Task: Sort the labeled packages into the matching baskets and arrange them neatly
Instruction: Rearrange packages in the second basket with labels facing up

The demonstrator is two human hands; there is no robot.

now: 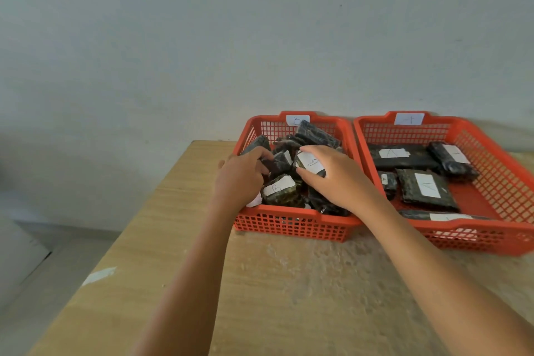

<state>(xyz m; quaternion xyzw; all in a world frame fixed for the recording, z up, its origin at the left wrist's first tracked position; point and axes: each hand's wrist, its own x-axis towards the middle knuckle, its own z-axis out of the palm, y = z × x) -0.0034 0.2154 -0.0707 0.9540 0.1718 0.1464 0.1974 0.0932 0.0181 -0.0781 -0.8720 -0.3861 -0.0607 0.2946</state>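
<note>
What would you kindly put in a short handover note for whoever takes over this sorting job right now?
Left hand: in the red plastic basket tagged B, fingers curled among the dark wrapped packages; whether it grips one is unclear.
Right hand: in the same basket, fingers around a dark package with a white label.
Right-side red plastic basket: dark A-labelled packages lie mostly flat.
Done: no packages lie loose on the wooden table.
Left: the B pile is jumbled and needs arranging.

Perforated plastic baskets (291, 227) (glossy), matt wood-grain table (179, 269)
</note>
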